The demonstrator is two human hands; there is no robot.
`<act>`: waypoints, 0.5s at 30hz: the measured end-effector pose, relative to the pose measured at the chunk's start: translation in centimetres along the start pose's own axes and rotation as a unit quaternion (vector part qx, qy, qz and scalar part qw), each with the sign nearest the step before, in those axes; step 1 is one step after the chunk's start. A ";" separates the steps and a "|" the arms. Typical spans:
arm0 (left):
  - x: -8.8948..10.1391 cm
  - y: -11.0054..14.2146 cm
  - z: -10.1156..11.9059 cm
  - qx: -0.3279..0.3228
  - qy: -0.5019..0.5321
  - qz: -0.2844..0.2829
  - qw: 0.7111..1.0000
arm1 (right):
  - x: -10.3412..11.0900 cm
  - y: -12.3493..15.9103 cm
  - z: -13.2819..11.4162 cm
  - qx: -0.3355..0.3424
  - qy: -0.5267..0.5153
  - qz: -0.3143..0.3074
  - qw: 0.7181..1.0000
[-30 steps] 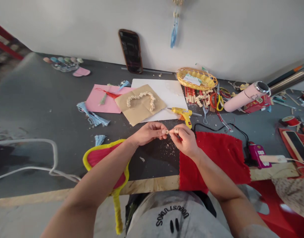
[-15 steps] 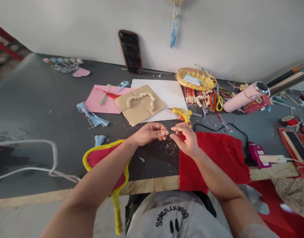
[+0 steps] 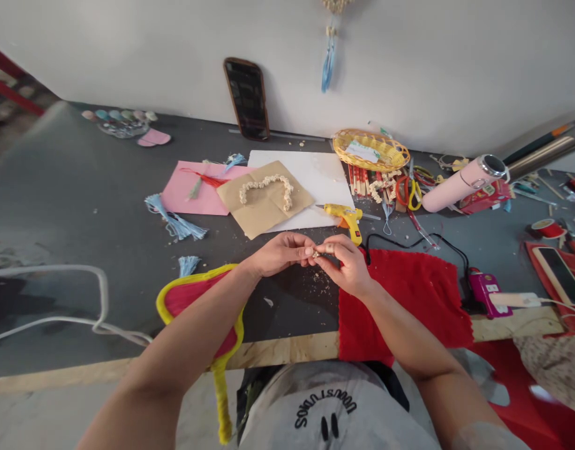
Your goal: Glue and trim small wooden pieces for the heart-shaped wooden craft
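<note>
My left hand (image 3: 280, 252) and my right hand (image 3: 346, 262) meet fingertip to fingertip over the dark table, both pinching one small pale bead-like piece (image 3: 316, 253). Crumbs lie on the table just below them. A red cloth (image 3: 409, 300) lies under my right wrist. A yellow glue gun (image 3: 347, 217) rests just beyond my hands. Farther back a brown paper (image 3: 259, 206) carries an arch of pale pieces (image 3: 267, 185).
A yellow-rimmed red fan shape (image 3: 198, 300) lies under my left forearm. A pink sheet (image 3: 189, 187), blue tassels (image 3: 175, 222), a yellow basket (image 3: 372, 150), scissors (image 3: 409, 190), a pink tube (image 3: 463, 183) and a power strip (image 3: 487, 290) crowd the table. A white cable (image 3: 81, 294) loops at left.
My right hand's fingers drew away from the left half a second ago. They have now closed back onto the small piece between both hands.
</note>
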State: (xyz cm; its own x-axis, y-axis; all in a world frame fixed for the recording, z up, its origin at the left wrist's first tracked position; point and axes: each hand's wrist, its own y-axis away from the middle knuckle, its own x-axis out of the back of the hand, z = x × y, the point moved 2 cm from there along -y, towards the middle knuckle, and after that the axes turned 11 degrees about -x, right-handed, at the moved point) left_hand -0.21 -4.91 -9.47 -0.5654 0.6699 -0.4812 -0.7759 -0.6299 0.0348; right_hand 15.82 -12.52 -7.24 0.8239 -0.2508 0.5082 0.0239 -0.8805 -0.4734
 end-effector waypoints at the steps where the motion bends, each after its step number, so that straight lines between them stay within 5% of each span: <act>1: 0.0 0.0 0.0 0.003 -0.002 0.000 1.000 | 0.0 0.0 0.0 0.004 0.001 0.001 1.000; 15: -0.1 0.0 0.0 0.011 -0.030 -0.007 0.999 | -0.2 0.0 0.0 0.007 -0.011 -0.002 1.000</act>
State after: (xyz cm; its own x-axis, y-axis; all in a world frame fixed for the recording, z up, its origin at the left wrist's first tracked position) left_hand -0.19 -4.94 -9.41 -0.5702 0.7006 -0.4290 -0.7891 -0.6124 0.0487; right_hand 15.66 -12.47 -7.39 0.8357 -0.2387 0.4945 0.0351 -0.8756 -0.4818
